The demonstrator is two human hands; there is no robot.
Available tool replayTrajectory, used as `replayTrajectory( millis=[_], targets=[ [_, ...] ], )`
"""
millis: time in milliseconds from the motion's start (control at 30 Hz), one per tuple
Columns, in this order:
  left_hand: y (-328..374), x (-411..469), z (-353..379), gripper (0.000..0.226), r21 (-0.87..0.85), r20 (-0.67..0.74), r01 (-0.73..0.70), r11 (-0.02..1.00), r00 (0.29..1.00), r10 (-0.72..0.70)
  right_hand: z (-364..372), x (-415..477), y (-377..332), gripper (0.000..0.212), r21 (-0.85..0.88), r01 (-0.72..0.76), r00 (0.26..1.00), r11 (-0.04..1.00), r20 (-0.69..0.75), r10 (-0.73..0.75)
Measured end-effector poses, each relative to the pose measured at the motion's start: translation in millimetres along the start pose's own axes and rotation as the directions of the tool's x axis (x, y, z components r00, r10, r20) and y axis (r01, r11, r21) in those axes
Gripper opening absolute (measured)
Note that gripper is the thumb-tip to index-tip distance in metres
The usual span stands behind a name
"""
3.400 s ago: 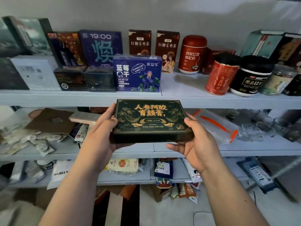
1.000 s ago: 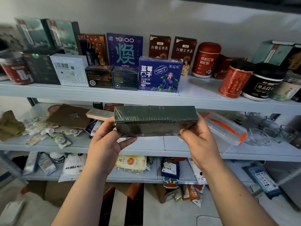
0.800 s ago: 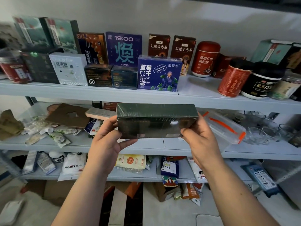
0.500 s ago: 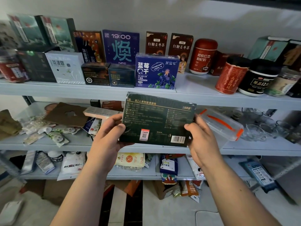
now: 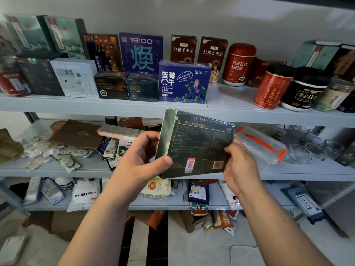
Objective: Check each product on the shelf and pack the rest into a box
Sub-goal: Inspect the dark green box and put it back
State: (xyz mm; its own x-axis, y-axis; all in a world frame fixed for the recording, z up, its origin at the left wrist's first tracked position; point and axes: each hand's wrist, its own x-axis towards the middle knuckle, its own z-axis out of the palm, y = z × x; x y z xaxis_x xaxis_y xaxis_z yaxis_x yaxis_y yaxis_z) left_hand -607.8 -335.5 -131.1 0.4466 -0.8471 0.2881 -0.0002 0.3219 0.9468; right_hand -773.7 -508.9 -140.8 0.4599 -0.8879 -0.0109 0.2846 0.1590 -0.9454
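Head view, going from near to far. My two forearms come up from the bottom edge. Between them I hold one product, a flat dark green cardboard box in clear shiny film (image 5: 197, 144). It is in the air in front of the shelves and touches none of them. It stands almost upright with the back face to me, showing small print, a pink label and a barcode square near the lower edge. The left end is turned a little toward me, so the narrow side face shows too. I judge that I hold it like this to read the back and look over the wrapping. This is the checking step, and the product is not yet packed.

My left hand (image 5: 142, 160) grips the lower left corner. The thumb (image 5: 163, 162) presses flat on the back face, and the other fingers curl round the side edge and go behind, so I cannot see their tips. My right hand (image 5: 240, 167) grips the right edge, with the thumb on the face near that edge and the fingers hidden behind the box.

Just behind is the grey middle shelf (image 5: 307, 173), with a clear plastic container with orange clips (image 5: 259, 144) at the right. Above, the grey upper shelf (image 5: 96, 107) carries the other products, among them a blue blueberry carton (image 5: 184, 83) and a red round canister (image 5: 272, 89). Brown cardboard (image 5: 63, 225) lies on the floor under the shelves. I cannot tell whether it is the packing box.
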Motion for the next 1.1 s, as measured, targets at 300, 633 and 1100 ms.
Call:
replayTrajectory(
  millis=[300, 633, 1100],
  targets=[
    [-14, 5, -6, 0.045, 0.147, -0.379, 0.110, 0.983, 0.924, -0.046, 22, -17, -19, 0.037, -0.025, 0.106, 0.990, 0.994, 0.092, -0.103],
    [-32, 7, 7, 0.088, -0.235, -0.228, 0.215, 0.948, 0.936, -0.268, 41, -41, -35, 0.041, -0.085, 0.275, 0.893, 0.958, 0.391, -0.222],
    [-24, 3, 35, 0.078, -0.455, 0.182, 0.442, 0.773, 0.896, -0.405, 25, -23, -15, 0.085, -0.528, 0.248, 0.948, 0.812, 0.306, -0.091]
  ],
)
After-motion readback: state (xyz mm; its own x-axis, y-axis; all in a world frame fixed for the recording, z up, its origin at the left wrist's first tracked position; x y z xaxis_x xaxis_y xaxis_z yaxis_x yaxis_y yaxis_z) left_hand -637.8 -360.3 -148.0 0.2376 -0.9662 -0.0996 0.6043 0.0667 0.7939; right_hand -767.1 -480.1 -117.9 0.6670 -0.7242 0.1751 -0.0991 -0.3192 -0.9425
